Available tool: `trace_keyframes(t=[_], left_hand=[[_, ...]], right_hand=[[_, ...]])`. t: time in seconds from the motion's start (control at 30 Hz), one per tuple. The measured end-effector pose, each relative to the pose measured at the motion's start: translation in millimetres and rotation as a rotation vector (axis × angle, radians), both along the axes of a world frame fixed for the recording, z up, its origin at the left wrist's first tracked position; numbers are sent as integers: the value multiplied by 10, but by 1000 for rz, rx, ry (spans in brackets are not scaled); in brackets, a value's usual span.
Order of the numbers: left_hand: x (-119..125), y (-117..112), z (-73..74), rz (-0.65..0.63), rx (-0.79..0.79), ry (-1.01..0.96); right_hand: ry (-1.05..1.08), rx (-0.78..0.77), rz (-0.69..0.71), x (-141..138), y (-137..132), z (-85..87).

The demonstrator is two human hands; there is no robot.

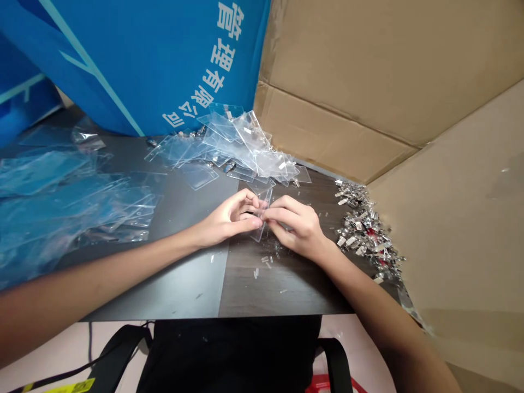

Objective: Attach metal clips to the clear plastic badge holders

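Observation:
Both of my hands meet over the middle of the dark table [196,273]. My left hand [229,219] pinches one side of a clear plastic badge holder [262,218], fingers closed on it. My right hand [297,224] grips the same holder from the other side, fingertips pressed together at its top edge. The holder stands tilted, nearly on edge, between the two hands. Whether a metal clip is in my fingers I cannot make out.
A heap of clear badge holders [237,147] lies behind my hands. A pile of metal clips [364,229] lies at the right. Clear plastic bags [69,202] cover the left. A blue box [135,60] and cardboard walls [368,82] enclose the table. Small plastic scraps [262,265] lie near the front.

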State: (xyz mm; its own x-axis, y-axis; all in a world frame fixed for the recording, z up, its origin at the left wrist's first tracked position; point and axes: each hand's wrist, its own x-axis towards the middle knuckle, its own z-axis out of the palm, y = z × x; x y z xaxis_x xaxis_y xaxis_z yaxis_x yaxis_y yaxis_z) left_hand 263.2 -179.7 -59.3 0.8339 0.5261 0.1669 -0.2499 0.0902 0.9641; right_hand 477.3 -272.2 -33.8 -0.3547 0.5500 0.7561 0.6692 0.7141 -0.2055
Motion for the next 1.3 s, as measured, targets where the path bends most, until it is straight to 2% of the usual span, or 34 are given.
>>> trace_keyframes(t=[0.13, 0.33, 0.4, 0.63, 0.9, 1.03, 1.13, 1.3], left_hand=[[7, 5, -57, -9, -121, -17], [21, 40, -126, 84, -100, -74], [27, 38, -120, 91, -100, -91], [47, 9, -61, 89, -196, -75], [62, 2, -46, 181, -83, -55], [56, 28, -113, 225, -47, -61], [53, 41, -148, 238, -80, -62], [57, 28, -124, 217, -112, -49]], right_hand=[[29, -113, 82, -14, -2, -24], [365, -555, 111, -97, -55, -17], [430, -626, 131, -105, -57, -7], [419, -725, 62, -105, -11, -67], [717, -818, 123, -128, 57, -180], [789, -895, 120, -135, 57, -176], [803, -938, 127, -164, 41, -158], [804, -970, 93, -217, -7, -86]])
